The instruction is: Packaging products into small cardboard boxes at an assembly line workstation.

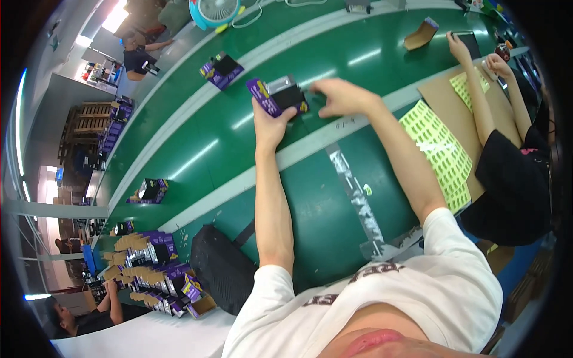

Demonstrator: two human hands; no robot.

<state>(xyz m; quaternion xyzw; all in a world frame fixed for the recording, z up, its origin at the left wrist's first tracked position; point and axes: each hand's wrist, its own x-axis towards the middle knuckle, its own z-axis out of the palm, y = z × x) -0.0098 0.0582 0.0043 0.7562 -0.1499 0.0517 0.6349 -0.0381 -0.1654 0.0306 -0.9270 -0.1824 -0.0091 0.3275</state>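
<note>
My left hand (271, 126) grips a purple and yellow carton (258, 90) from its near side, over the green conveyor belt. On top of the carton lies a black and silver box-shaped item (289, 96), with my left thumb near its edge. My right hand (347, 97) is just right of the carton, apart from it and blurred by motion. Its thumb and fingers are spread, and I see nothing between them. Nearest to my right forearm is a sheet of yellow-green stickers (439, 149) on brown cardboard (431, 92).
Another purple carton with a black item (222, 70) sits farther along the belt (200, 158). Many opened cartons (156, 271) are stacked at lower left. A black bag (218, 268) lies near my left elbow. A co-worker's arms (477, 101) reach in at right. A blue fan (216, 11) stands beyond.
</note>
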